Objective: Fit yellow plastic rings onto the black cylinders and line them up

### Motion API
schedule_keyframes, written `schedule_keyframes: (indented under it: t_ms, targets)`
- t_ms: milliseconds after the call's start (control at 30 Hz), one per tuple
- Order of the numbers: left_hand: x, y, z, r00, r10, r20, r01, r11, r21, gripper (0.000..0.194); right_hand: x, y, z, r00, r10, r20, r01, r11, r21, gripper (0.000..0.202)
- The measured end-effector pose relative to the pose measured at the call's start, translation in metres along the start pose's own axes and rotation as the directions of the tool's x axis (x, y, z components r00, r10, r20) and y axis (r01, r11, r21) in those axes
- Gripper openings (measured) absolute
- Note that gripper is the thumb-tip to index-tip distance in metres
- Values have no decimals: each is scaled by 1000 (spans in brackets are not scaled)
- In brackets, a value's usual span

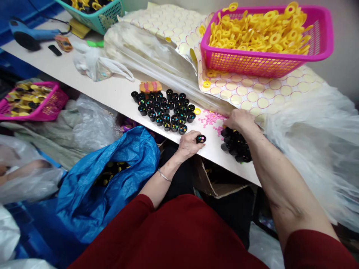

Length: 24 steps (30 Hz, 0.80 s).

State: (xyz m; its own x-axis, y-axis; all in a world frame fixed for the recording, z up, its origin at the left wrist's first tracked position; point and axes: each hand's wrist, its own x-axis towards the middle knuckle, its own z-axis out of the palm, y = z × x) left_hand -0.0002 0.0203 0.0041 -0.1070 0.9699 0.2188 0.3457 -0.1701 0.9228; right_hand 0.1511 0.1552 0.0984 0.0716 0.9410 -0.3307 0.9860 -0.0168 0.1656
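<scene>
My left hand (190,144) is closed around a small black cup (201,139) at the table's front edge; coloured bits show inside it. To its left stand several rows of similar black cups (166,116), upright, with coloured bits in them. Small pink pieces (211,118) lie scattered on the white tabletop between my hands. Over the right end of these pieces, my right hand (240,120) is curled downward with its fingertips drawn together; whatever they hold is hidden. Just below it, more black cups (235,145) are clustered, partly covered by my forearm.
A pink basket (266,61) of yellow ring-shaped parts stands at the back right on a sheet of round stickers (246,91). Clear plastic (314,149) heaps at right. A blue heat gun (33,35) lies far left. Below the table hangs an open blue sack (140,157).
</scene>
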Motion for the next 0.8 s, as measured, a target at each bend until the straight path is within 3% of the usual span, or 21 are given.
schedule_keyframes:
  t_ms: [400,800]
  targets:
    - [1,1,-2,1000,18,8,-18,999,43,26,10,2,-3,993,-107,43,108,994,-20,43]
    - [1,0,-1,1000,22,-7,-22,999,36,24,8,-7,0,994,-110,18,110,994,1,42]
